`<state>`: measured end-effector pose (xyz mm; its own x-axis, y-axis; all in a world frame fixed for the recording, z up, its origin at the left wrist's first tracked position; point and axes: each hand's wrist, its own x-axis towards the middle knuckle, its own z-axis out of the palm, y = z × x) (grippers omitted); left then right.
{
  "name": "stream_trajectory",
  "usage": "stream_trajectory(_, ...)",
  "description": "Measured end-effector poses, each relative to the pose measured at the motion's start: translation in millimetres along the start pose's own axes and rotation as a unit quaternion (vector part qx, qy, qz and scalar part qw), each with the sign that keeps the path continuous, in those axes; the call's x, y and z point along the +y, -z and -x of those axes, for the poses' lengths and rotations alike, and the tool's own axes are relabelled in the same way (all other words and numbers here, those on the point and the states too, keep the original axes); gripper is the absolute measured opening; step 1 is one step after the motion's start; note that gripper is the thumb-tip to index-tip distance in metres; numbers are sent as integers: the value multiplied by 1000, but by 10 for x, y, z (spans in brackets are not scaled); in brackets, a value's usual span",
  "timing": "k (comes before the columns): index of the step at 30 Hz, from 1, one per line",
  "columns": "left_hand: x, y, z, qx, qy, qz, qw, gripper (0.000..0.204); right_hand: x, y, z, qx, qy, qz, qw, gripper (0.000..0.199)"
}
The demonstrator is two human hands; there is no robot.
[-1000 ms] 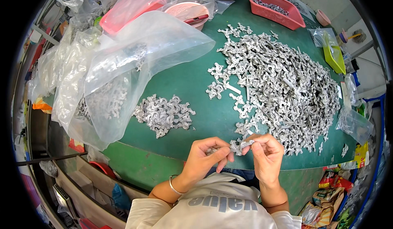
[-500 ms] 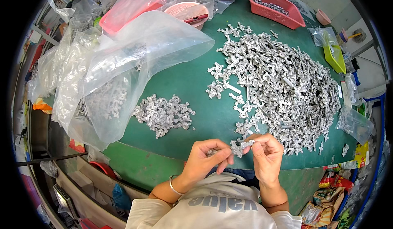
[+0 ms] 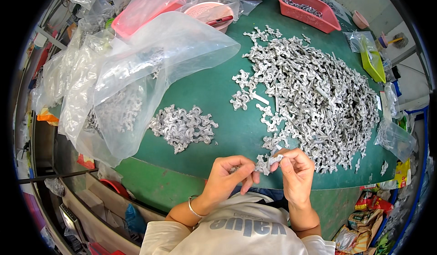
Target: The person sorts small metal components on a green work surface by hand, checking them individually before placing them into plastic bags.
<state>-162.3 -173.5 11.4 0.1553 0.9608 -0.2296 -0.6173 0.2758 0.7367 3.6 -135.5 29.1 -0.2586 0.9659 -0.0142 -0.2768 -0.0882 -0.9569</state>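
The left hand (image 3: 233,173) and right hand (image 3: 297,173), fingertips pinched, hold a grey metal piece (image 3: 262,165) between them, seemingly mid-handling, with a small heap (image 3: 182,128) leftward and a far larger pile (image 3: 314,104) rightward.

Grey cast-metal piece (image 3: 262,165): small, matte silver, knobbly, with curved lobes. You hold it raised, near the front edge of the surface (image 3: 205,86). Right end pinched by the thumb and fingers of your right hand (image 3: 295,167); left end at your left hand's (image 3: 234,173) fingertips. Second grey metal bit (image 3: 234,168): within your left-hand grasp, mostly hidden; shape indeterminate.
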Motion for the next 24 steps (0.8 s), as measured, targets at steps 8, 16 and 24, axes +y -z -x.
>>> stream_trajectory(8,72,90,-78,158,-149,-240,946,14,-87,191,-115,5,-1,113,994,17)
stream_trajectory(16,320,866,-164,336,-318,-636,617,14,46,524,-65,36,122,565,815,22)
stream_trajectory(24,149,318,-100,288,-261,-549,740,27,390,453,-312,-16,123,639,759,23)
